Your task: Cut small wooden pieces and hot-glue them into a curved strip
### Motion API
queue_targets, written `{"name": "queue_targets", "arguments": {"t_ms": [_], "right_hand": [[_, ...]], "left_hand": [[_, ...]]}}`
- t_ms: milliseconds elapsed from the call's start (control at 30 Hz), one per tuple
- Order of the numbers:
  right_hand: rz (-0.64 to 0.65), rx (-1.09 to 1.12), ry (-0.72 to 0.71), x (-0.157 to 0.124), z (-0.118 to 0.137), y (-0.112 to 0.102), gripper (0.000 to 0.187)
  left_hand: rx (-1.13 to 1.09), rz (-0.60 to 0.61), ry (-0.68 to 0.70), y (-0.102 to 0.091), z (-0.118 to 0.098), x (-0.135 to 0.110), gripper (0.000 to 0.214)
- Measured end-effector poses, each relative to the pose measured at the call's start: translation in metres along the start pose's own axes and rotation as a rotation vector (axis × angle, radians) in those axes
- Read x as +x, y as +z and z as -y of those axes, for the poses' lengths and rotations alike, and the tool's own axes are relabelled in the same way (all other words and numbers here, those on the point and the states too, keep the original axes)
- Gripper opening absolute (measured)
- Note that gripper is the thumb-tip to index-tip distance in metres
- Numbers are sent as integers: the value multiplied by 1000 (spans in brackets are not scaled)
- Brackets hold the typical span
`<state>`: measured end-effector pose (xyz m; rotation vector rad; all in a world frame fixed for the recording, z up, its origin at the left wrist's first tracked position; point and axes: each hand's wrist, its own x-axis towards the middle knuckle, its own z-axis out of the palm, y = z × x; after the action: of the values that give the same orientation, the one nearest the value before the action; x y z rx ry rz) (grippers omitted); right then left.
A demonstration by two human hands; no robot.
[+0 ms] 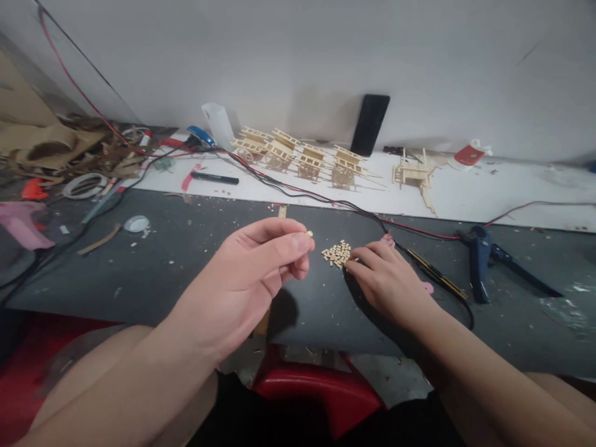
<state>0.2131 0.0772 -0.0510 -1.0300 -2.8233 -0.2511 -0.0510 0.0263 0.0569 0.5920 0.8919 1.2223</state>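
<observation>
I see left hand [254,268] grip pinching a wood bit [310,234] above the bench [174,251] | right hand [387,276] at the pile [336,254], back from bench's near edge; grip: can't tell | I judge bits light, stiff, easily dropped; pinch long sides

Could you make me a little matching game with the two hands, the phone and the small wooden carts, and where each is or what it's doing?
1. Left hand
2. Right hand
3. Phone
4. Small wooden carts

A. Leaning against the wall
B. In a row on the white strip
C. Pinching a small pale piece
D. Fingertips at the edge of a pile

Pairs: 1-C; 2-D; 3-A; 4-B
</observation>
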Motion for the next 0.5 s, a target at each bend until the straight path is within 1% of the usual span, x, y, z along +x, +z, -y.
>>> {"name": "queue_targets", "arguments": {"t_ms": [133, 333, 467, 500], "right_hand": [[23, 8, 1, 1, -1, 0, 7], [42, 41, -24, 1, -2, -2, 17], [44, 99, -10, 0, -1, -3, 5], [37, 120, 2, 1, 0, -2, 5]], "left_hand": [[12, 5, 0, 1, 3, 3, 8], [49, -17, 18, 2, 3, 6, 7], [61, -26, 4, 2, 4, 5, 9], [59, -26, 0, 2, 5, 6, 9]]}}
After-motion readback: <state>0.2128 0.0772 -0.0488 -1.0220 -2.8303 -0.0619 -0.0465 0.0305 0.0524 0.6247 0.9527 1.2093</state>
